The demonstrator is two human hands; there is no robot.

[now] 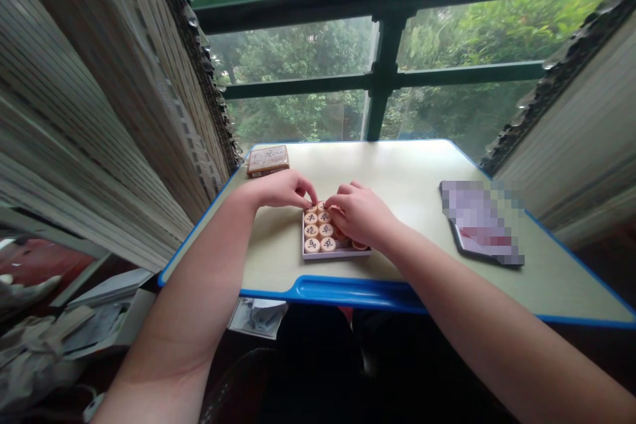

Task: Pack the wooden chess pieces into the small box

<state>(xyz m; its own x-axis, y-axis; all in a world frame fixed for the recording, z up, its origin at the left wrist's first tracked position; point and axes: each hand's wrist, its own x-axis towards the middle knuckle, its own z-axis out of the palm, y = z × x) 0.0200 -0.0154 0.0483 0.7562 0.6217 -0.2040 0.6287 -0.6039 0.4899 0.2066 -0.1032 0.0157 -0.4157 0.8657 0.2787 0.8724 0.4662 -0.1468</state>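
Note:
A shallow pale box (342, 254) on the table holds round wooden Chinese chess pieces (326, 230) in rows, with dark characters facing up. At the box's far left corner, my left hand (289, 189) has its thumb and index finger closed around a piece. My right hand (362, 211) reaches over the right side of the box, fingers curled down at the far row. It covers most of the right-hand pieces, and what its fingertips hold, if anything, is hidden.
The pale table (397, 169) has a blue edge and a front groove (355, 291). A brown box lid (268, 159) with writing lies at the far left. A dark-edged flat object (479, 225), blurred out, lies right. Curtains and a green-framed window surround the table.

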